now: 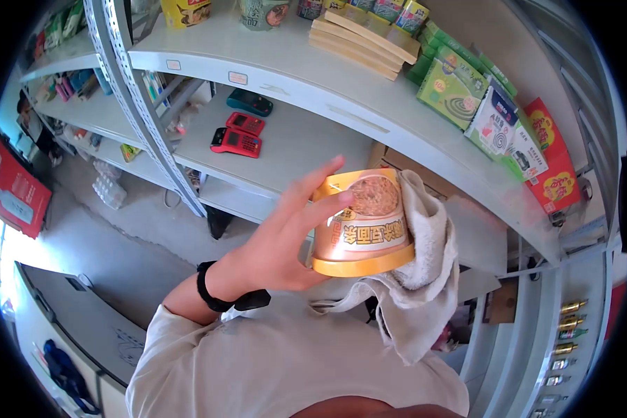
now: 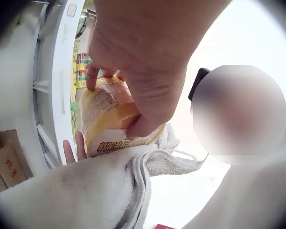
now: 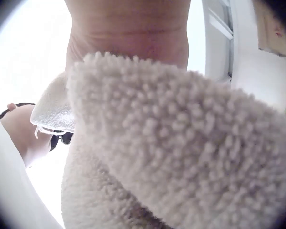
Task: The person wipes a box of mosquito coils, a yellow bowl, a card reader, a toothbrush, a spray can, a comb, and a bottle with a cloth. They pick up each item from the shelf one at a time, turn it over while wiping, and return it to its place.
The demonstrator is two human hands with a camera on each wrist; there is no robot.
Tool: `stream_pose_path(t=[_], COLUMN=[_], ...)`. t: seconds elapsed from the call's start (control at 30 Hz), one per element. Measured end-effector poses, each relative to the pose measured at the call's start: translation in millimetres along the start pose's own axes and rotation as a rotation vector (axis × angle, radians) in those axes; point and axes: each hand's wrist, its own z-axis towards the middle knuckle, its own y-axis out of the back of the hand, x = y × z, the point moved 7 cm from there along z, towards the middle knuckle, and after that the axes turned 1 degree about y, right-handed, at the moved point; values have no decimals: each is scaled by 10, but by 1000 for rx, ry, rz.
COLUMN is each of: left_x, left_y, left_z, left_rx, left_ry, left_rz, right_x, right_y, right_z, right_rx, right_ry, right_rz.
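My left hand (image 1: 275, 240) grips an instant noodle tub (image 1: 369, 238) in front of the chest, thumb near its yellow rim and fingers spread over the side. The tub is yellow and orange with a noodle picture, its printing upside down and the wide rim lowest. A pale grey terry towel (image 1: 425, 268) lies against the tub's right side and hangs in folds. My right hand holds the towel and is mostly hidden by it; two fingertips (image 2: 80, 146) show past the towel beside the tub in the left wrist view. Towel pile fills most of the right wrist view.
A white metal shelf (image 1: 209, 64) curves ahead, bearing green mosquito coil boxes (image 1: 453, 87), stacked wooden boards (image 1: 359, 43) and cans. On the level below lie red card terminals (image 1: 237, 143) and a teal one (image 1: 249, 102). Small bottles (image 1: 571, 324) line a rack at right.
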Motion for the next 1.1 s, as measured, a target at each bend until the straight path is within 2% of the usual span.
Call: stream_pose_path(t=[0.03, 0.07, 0.13, 0.17, 0.27, 0.3, 0.4, 0.43, 0.47, 0.57, 0.63, 0.77, 0.87, 0.9, 1.0, 1.1], left_x=[-40, -72, -104, -121, -115, -102, -54, -23, 18, 133, 231, 387, 537, 527, 486, 463], left_y=[128, 250, 462, 557, 749, 782, 924, 964, 975, 978, 1003, 842, 583, 570, 607, 557], left_z=[-9, -18, -43, -59, -115, -145, -206, -209, -240, -297, -305, -366, -514, -529, -511, -548], left_rx=[5, 11, 16, 24, 61, 79, 60, 43, 10, -58, -56, -46, 70, 108, 223, 215], left_ry=[-3, -8, -33, -53, -94, -103, -178, -209, -231, -246, -298, 32, 526, 552, 305, 347], left_rz=[47, 93, 139, 137, 102, 81, -113, -181, -261, -495, -516, -446, -909, -978, -932, -779], right_x=[-65, -127, -242, -236, 57, 241, -175, -313, -281, -93, 68, 369, 547, 600, 723, 825], right_y=[-136, -249, -467, -546, -806, -929, -1188, -1280, -1319, -1322, -1271, -1122, -1028, -1003, -918, -849], right_z=[-6, 19, 12, -50, -44, -40, -273, -328, -388, -499, -529, -526, -563, -579, -638, -713], right_rx=[22, 113, 153, 91, 21, 74, 106, 153, 151, 83, 15, -122, -202, -220, -252, -233], right_ry=[-55, -192, -571, -591, -492, -297, -274, -118, -78, -81, -95, -82, -84, -83, -72, -46], right_rz=[106, 430, 1083, 1073, 984, 860, 682, 631, 596, 486, 407, 253, 148, 112, 3, -108])
